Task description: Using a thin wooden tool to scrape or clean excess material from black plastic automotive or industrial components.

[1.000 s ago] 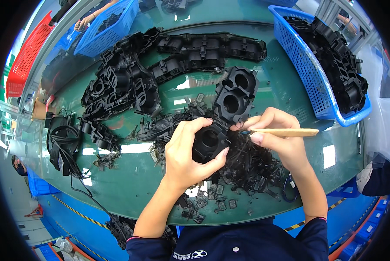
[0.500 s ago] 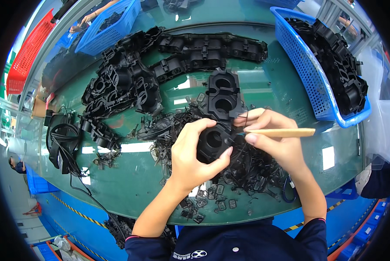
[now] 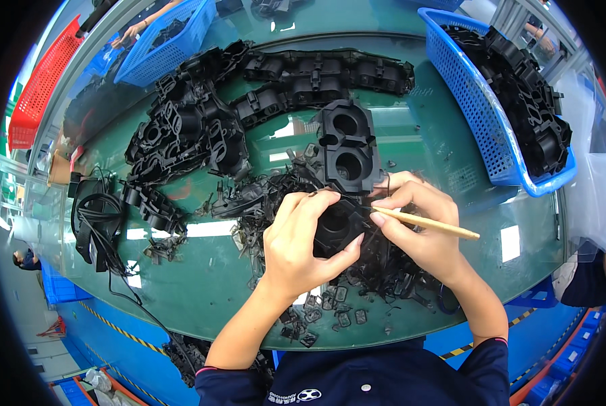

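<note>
A black molded plastic part point(image 3: 367, 157) with a row of large round holes stretches away from me above the table. My left hand point(image 3: 290, 245) is closed around its near end, thumb and fingers on either side of the nearest hole. In my right hand point(image 3: 421, 220) is a slim tool with a tan, wood-like handle point(image 3: 445, 227), pinched between thumb and fingers. The tool's working tip meets the part's right edge near my left fingertips; its shape is too small and dark to make out. Some right-hand fingers also rest against the part's side.
Black plastic scraps point(image 3: 249, 233) and small clips lie under and around my hands. More molded parts point(image 3: 188, 128) are piled at the far left and back. A blue basket point(image 3: 475, 101) of parts stands at right. Coiled black cable point(image 3: 100, 216) lies at left on the green table point(image 3: 201, 284).
The black plastic part has tilted and turned slightly in my left hand. The tool has swung so its handle end points lower to the right, its tip still at the part's edge.
</note>
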`<state>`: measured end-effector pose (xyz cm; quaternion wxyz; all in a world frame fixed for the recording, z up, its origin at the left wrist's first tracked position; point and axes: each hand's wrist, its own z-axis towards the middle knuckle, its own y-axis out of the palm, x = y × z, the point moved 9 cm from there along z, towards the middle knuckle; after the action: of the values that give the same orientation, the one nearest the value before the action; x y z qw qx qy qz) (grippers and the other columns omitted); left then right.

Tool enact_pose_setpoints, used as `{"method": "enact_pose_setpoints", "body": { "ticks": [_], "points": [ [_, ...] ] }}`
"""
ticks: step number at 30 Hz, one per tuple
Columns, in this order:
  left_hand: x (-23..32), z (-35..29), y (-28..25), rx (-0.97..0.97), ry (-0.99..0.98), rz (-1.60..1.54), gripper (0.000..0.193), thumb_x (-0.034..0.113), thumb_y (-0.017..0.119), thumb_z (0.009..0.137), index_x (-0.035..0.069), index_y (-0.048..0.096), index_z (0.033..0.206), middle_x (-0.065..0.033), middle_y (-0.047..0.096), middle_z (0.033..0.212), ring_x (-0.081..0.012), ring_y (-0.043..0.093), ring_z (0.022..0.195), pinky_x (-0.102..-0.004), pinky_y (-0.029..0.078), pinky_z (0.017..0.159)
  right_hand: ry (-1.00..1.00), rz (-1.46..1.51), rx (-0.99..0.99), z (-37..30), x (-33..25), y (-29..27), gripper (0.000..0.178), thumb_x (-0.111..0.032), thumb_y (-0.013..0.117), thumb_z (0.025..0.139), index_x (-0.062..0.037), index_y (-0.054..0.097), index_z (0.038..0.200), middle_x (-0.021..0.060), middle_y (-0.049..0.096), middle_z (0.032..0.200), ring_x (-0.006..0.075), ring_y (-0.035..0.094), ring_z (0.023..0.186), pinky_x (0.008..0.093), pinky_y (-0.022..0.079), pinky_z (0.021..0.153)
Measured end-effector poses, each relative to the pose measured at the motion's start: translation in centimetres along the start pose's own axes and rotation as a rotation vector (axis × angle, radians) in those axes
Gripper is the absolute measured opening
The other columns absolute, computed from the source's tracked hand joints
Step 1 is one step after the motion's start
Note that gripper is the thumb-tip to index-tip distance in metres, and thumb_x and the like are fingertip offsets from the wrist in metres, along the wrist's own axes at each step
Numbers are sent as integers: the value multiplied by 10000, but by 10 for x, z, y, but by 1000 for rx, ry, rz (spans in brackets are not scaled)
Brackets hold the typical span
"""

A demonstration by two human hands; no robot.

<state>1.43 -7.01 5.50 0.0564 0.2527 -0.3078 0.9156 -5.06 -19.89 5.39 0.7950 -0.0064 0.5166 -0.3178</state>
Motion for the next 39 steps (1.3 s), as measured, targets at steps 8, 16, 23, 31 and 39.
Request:
{"method": "enact_pose_setpoints", "body": {
  "ticks": [8,16,23,31,39],
  "points": [
    [0,-7,8,-45,5,65,534,56,762,526,-12,554,1013,-162,624,927,-266,597,789,-326,500,705,-333,-356,40,-10,-15,15,167,26,689,668,2,569,781,83,602,765,236,611,690,435,466,857],
    [4,0,16,-186,-34,-417,526,62,743,520,-2,573,1014,-118,627,970,-264,582,864,-335,482,782,-189,-404,241,7,6,-29,88,31,643,743,-6,566,760,92,644,777,222,655,788,365,472,864],
    [-43,-1,16,64,-595,-1867,485,426,461,831,45,386,1122,-203,500,951,-297,588,831,-527,531,744,23,-125,191,18,25,-58,30,21,619,766,20,590,758,97,661,818,189,636,831,334,450,865],
    [-40,-21,40,-9,-789,-1770,502,434,515,861,82,389,1197,-106,453,1016,-253,508,928,-483,494,779,44,300,89,13,9,-39,82,-33,654,764,-2,585,798,142,671,861,210,632,865,382,404,916],
    [-29,-29,52,-117,-810,-1643,519,423,560,854,75,378,1193,-139,532,1059,-243,587,944,-404,515,801,-79,338,-14,1,-17,-4,124,30,680,724,16,601,818,175,643,922,226,629,854,327,485,765]
  ]
}}
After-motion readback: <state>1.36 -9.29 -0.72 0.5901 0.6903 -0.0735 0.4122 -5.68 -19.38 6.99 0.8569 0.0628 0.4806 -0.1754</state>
